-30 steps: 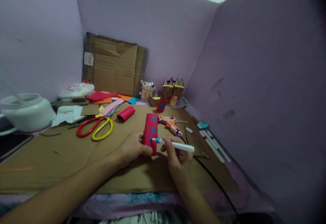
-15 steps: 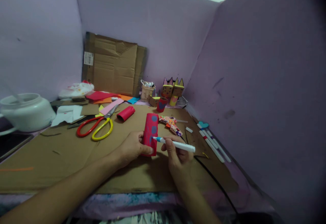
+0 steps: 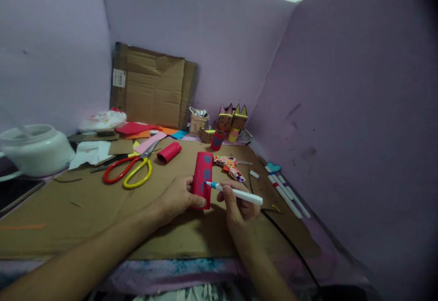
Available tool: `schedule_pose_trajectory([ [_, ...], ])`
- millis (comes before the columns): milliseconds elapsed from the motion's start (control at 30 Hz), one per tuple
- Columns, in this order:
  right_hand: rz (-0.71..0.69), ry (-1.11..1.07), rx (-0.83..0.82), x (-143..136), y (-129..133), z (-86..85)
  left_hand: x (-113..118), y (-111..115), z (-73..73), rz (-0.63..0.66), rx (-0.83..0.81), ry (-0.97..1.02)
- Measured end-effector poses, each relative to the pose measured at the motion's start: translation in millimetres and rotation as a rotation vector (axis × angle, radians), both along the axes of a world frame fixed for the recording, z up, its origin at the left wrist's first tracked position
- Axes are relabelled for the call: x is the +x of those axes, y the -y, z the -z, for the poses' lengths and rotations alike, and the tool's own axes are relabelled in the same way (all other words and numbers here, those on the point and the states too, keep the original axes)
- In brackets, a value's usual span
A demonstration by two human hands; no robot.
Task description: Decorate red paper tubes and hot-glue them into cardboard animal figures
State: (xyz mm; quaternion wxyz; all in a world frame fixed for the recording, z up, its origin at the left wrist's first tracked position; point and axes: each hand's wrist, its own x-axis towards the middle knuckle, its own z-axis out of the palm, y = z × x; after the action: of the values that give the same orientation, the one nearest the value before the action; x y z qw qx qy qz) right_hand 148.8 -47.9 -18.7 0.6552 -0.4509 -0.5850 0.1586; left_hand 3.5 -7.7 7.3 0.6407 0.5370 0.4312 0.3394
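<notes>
My left hand (image 3: 179, 199) is closed around the lower left side of a red paper-covered tube (image 3: 200, 171), its thumb across the front near the bottom. Bluish-purple shapes run down the tube's face. In my right hand (image 3: 241, 207) is a white marker (image 3: 239, 194), whose blue tip end meets the tube around the lowest shape. Behind my hands, a second red tube (image 3: 169, 152) lies on its side, and a red tube with a dark heart (image 3: 218, 140) stands upright. A flower-patterned glue gun (image 3: 231, 166) lies just right of the held tube.
Scissors with red and yellow handles (image 3: 138, 172) lie left on the cardboard sheet (image 3: 112, 219). Several markers (image 3: 284, 194) line the right side, near a black cable (image 3: 290, 244). A white pot (image 3: 37, 150) stands far left; cat-faced cardboard figures (image 3: 232, 121) stand at the back.
The marker tip has shifted slightly upward on the tube's lowest shape. My left hand and the tube stay practically still.
</notes>
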Motion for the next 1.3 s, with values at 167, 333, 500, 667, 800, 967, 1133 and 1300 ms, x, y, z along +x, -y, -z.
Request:
schedule_pose_trajectory([
  [167, 0.01, -0.026, -0.005, -1.3, 2.5, -4.2, -0.4, 0.9, -1.9, 0.012, 0.001, 0.002],
  [333, -0.031, -0.026, -0.035, -0.5, 3.9, -4.3, 0.6, 0.7, -1.5, 0.01, 0.005, 0.002],
  [500, -0.033, -0.032, -0.022, -0.2, 3.4, -2.0, 0.7, 0.7, -1.4, 0.007, 0.017, -0.03],
  [667, -0.033, -0.007, -0.031, -0.3, 5.2, -4.4, 0.7, 1.0, -1.4, 0.015, 0.026, -0.032],
  [800, -0.024, 0.012, -0.051, 0.3, 6.0, -5.6, 1.1, 0.5, -1.2, 0.026, 0.03, -0.024],
  [967, -0.012, -0.016, -0.052, -1.7, 5.1, -2.6, 0.9, 0.0, -1.8, 0.011, 0.018, -0.034],
  [1133, 0.013, -0.027, -0.008, -2.0, 1.7, -0.3, 0.5, 0.7, -3.8, 0.018, 0.001, -0.012],
  [1300, 0.017, -0.009, 0.019, -0.2, 0.1, -1.2, 0.4, 1.6, -5.6, -0.003, -0.001, -0.005],
])
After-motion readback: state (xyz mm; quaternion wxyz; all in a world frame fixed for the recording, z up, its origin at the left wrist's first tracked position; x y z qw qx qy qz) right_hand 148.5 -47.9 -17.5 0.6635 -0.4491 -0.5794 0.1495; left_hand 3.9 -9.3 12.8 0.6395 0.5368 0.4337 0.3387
